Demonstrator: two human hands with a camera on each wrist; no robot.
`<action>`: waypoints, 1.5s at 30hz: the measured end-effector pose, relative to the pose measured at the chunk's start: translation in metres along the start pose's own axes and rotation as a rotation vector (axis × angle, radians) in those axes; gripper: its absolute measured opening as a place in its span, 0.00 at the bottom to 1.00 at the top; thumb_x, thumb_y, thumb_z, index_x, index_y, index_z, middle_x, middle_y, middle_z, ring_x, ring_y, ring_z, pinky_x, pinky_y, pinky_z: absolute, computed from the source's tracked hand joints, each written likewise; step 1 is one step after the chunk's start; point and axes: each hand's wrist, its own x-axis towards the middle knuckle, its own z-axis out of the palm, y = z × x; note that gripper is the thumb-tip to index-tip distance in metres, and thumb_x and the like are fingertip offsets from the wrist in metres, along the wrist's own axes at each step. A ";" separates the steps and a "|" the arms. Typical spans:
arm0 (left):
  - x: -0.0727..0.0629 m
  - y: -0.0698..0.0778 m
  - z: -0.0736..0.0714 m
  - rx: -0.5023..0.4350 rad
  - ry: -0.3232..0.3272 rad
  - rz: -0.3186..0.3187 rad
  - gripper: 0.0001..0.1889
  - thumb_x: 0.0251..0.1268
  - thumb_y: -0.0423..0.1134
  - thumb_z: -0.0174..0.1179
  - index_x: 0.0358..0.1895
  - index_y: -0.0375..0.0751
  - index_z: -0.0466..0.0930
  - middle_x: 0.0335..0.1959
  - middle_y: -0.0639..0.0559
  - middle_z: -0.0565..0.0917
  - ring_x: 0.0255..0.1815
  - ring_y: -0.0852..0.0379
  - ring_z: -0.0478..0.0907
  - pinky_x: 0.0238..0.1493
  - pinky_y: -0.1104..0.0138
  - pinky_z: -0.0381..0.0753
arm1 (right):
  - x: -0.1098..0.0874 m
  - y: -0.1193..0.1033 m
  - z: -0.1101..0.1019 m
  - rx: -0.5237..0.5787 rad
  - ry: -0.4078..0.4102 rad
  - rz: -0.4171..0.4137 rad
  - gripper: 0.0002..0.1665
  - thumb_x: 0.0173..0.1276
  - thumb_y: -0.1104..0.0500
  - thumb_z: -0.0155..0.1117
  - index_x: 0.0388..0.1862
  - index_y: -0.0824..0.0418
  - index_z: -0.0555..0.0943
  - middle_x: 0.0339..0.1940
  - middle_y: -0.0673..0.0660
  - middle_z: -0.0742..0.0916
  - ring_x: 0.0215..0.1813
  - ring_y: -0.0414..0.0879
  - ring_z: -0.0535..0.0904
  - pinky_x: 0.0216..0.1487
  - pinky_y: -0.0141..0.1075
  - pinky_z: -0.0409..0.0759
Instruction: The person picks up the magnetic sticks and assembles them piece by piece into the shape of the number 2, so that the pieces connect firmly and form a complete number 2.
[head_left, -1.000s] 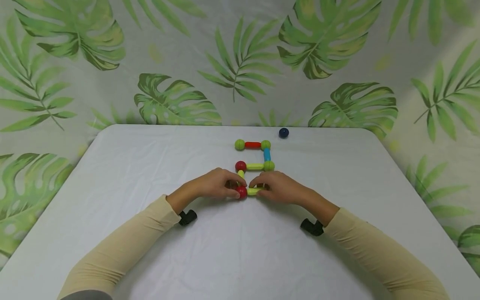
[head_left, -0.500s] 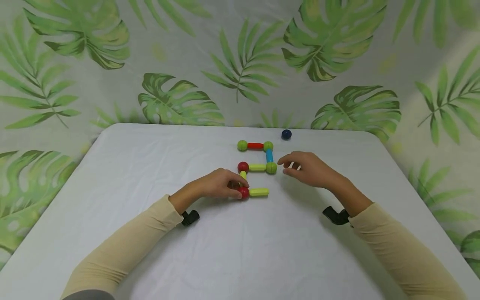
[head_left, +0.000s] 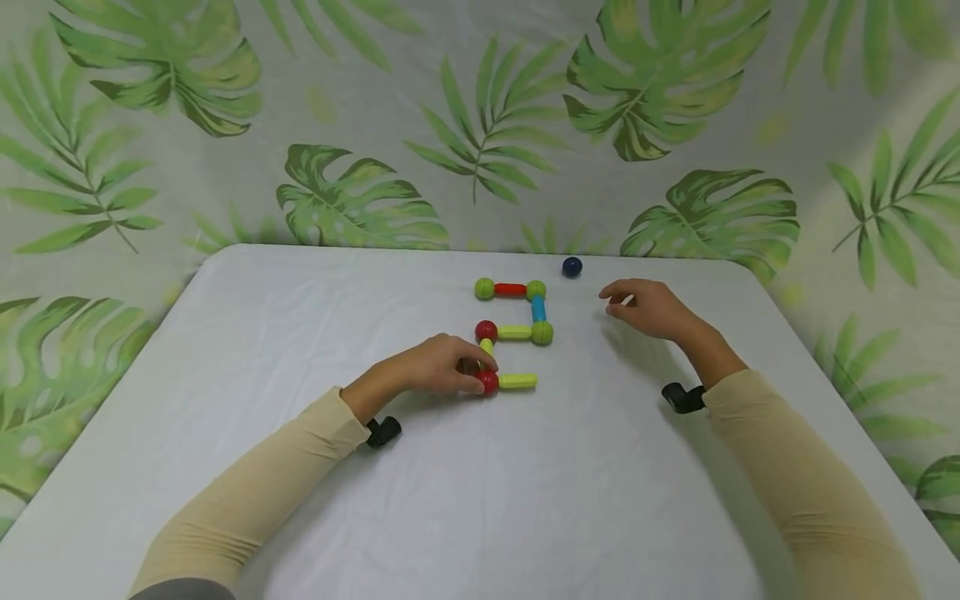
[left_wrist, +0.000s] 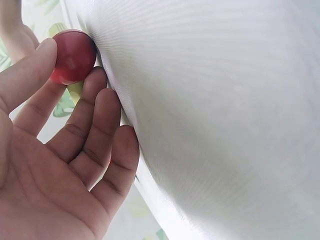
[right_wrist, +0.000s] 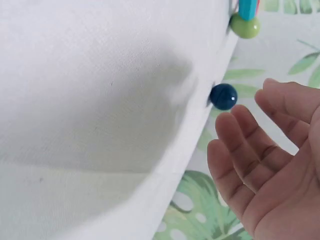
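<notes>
My left hand point(head_left: 435, 365) pinches the nearest red ball point(head_left: 489, 383) of a ball-and-stick chain, thumb on one side and fingers on the other; the ball point(left_wrist: 74, 56) shows clearly in the left wrist view. From it a yellow-green stick point(head_left: 517, 381) points right, its far end free. Another yellow-green stick, partly covered by my fingers, leads to a second red ball point(head_left: 486, 332). My right hand point(head_left: 651, 308) hovers over the table's right side, holding nothing, fingers relaxed. Nearest to it is a loose dark blue ball point(right_wrist: 223, 96), apart from the fingertips.
The chain continues through a yellow-green stick point(head_left: 515, 332), a green ball point(head_left: 542, 332), a blue stick point(head_left: 538, 309), another green ball point(head_left: 536, 290), a red stick point(head_left: 511, 289) and an end green ball point(head_left: 484, 288). A leaf-patterned cloth hangs behind the white table point(head_left: 300, 300).
My right hand has left the lower yellow-green stick and moved away and to the right, toward the dark blue ball's side. My left hand stays on the red ball.
</notes>
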 end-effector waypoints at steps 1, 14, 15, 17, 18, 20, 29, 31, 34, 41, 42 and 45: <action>0.000 0.000 0.000 -0.001 -0.001 -0.002 0.17 0.66 0.41 0.65 0.58 0.50 0.82 0.43 0.53 0.85 0.42 0.59 0.76 0.46 0.70 0.77 | 0.003 0.002 0.001 0.004 0.004 0.003 0.21 0.75 0.58 0.56 0.63 0.65 0.77 0.54 0.68 0.84 0.51 0.62 0.82 0.50 0.54 0.80; -0.004 -0.002 -0.004 -0.021 0.001 -0.038 0.17 0.66 0.42 0.65 0.58 0.50 0.82 0.43 0.54 0.86 0.43 0.59 0.77 0.48 0.69 0.77 | 0.048 0.001 0.015 0.113 0.073 0.091 0.28 0.75 0.59 0.54 0.71 0.66 0.67 0.67 0.72 0.75 0.63 0.68 0.75 0.63 0.59 0.73; -0.004 -0.002 -0.004 -0.020 0.000 -0.037 0.17 0.66 0.41 0.65 0.58 0.50 0.83 0.43 0.54 0.86 0.43 0.59 0.77 0.48 0.69 0.77 | 0.052 0.000 0.016 0.129 0.088 0.100 0.28 0.75 0.59 0.54 0.71 0.65 0.67 0.68 0.72 0.74 0.64 0.68 0.74 0.64 0.59 0.72; -0.005 -0.002 -0.004 -0.016 0.000 -0.036 0.17 0.66 0.41 0.65 0.57 0.49 0.83 0.42 0.54 0.86 0.42 0.59 0.77 0.47 0.69 0.77 | 0.061 -0.004 0.018 0.152 0.108 0.116 0.29 0.75 0.59 0.54 0.72 0.65 0.66 0.68 0.72 0.73 0.65 0.68 0.73 0.66 0.60 0.71; -0.005 -0.002 -0.003 -0.014 -0.001 -0.035 0.17 0.66 0.41 0.65 0.57 0.49 0.83 0.41 0.53 0.86 0.42 0.60 0.77 0.47 0.69 0.77 | 0.065 -0.006 0.018 0.158 0.111 0.124 0.29 0.75 0.59 0.54 0.72 0.65 0.66 0.69 0.72 0.73 0.65 0.68 0.72 0.66 0.60 0.70; -0.005 -0.002 -0.002 -0.008 -0.004 -0.031 0.17 0.66 0.41 0.65 0.57 0.49 0.83 0.40 0.54 0.86 0.41 0.60 0.77 0.46 0.70 0.77 | 0.071 -0.008 0.019 0.150 0.113 0.139 0.30 0.75 0.59 0.54 0.73 0.64 0.66 0.69 0.72 0.73 0.66 0.68 0.71 0.66 0.60 0.70; -0.003 0.000 -0.001 -0.005 -0.001 -0.029 0.17 0.65 0.40 0.65 0.57 0.49 0.83 0.40 0.54 0.86 0.41 0.60 0.77 0.46 0.70 0.77 | 0.091 -0.014 0.016 0.075 0.078 0.156 0.32 0.73 0.62 0.53 0.75 0.62 0.65 0.76 0.69 0.66 0.78 0.65 0.57 0.76 0.59 0.59; -0.003 0.000 -0.001 -0.006 -0.005 -0.030 0.17 0.65 0.40 0.65 0.57 0.50 0.83 0.40 0.54 0.86 0.41 0.60 0.77 0.45 0.70 0.77 | 0.095 -0.013 0.018 0.063 0.049 0.166 0.32 0.73 0.61 0.54 0.75 0.61 0.65 0.77 0.68 0.65 0.79 0.65 0.55 0.78 0.59 0.56; -0.001 0.001 -0.001 -0.008 -0.009 -0.022 0.17 0.66 0.40 0.65 0.57 0.50 0.83 0.40 0.54 0.85 0.40 0.60 0.76 0.44 0.70 0.76 | 0.097 -0.010 0.023 0.065 0.028 0.196 0.30 0.73 0.61 0.56 0.74 0.58 0.68 0.77 0.66 0.67 0.79 0.64 0.58 0.78 0.58 0.57; 0.002 0.002 -0.001 -0.004 -0.015 -0.017 0.17 0.66 0.40 0.65 0.58 0.50 0.83 0.40 0.54 0.85 0.41 0.60 0.76 0.45 0.70 0.76 | 0.093 -0.005 0.031 0.143 0.092 0.232 0.24 0.70 0.65 0.57 0.65 0.58 0.75 0.67 0.67 0.77 0.70 0.63 0.69 0.71 0.57 0.67; 0.002 0.002 -0.001 -0.004 -0.016 -0.020 0.17 0.66 0.40 0.65 0.58 0.50 0.83 0.40 0.54 0.85 0.41 0.60 0.76 0.45 0.70 0.76 | 0.092 -0.004 0.031 0.148 0.094 0.229 0.24 0.70 0.65 0.57 0.65 0.58 0.74 0.66 0.68 0.77 0.69 0.63 0.69 0.71 0.57 0.67; 0.003 0.001 -0.002 0.001 -0.019 -0.026 0.18 0.66 0.41 0.65 0.58 0.50 0.83 0.41 0.54 0.85 0.41 0.60 0.76 0.45 0.70 0.76 | 0.090 -0.001 0.031 0.151 0.092 0.221 0.24 0.70 0.65 0.56 0.65 0.59 0.74 0.67 0.69 0.76 0.69 0.64 0.69 0.71 0.58 0.67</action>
